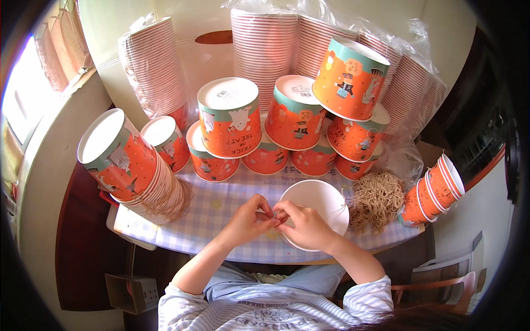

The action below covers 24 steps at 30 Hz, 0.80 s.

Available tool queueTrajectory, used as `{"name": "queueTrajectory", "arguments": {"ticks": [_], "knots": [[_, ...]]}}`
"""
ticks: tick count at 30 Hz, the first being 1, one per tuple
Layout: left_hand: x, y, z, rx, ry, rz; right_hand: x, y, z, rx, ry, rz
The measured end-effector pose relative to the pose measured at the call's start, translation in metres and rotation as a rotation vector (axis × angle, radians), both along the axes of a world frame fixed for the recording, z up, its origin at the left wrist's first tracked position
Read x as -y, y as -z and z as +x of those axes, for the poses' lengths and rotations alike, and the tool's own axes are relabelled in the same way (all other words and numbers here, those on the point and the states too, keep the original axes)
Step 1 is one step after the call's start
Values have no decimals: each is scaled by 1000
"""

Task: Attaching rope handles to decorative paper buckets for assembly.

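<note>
A paper bucket [312, 192] stands mouth-up at the front of the table, its white inside showing. Thin string hangs at its right rim. At the bucket's left rim my left hand [247, 222] and my right hand [305, 225] meet, thumbs and fingertips pinched together. Whatever is between the fingertips is too small to make out. My right hand and wrist cover part of the bucket's opening. Right beside the bucket lies a tangled heap of tan string [378, 199].
Upside-down orange and green paper buckets [229, 118] are stacked along the back. Behind them rise tall nested stacks [265, 49], some in clear plastic. A leaning stack [118, 157] stands left, several nested buckets [436, 190] right. A checkered cloth [215, 193] covers the table.
</note>
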<state>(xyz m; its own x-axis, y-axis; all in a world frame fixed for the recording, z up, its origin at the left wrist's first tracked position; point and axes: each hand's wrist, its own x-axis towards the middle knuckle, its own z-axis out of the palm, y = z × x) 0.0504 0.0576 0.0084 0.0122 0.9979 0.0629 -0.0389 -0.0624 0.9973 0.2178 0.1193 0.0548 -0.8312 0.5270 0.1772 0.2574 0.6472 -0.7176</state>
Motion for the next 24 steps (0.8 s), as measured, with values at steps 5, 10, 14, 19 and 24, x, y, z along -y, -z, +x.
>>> {"name": "queueTrajectory", "arguments": {"ticks": [5,10,14,19,24], "knots": [[3,4,1,72,-49,-5,-1,8,1,-83,-15,254],[19,31,8,-27,-158,158,-5,6,5,-75,122,-107],[25,30,28,-208,-236,78,-7,8,5,-111,147,-235],[25,33,33,-183,-314,81,-7,9,6,-91,124,-288],[27,29,35,-264,-518,236,-6,9,6,-103,133,-310]]}}
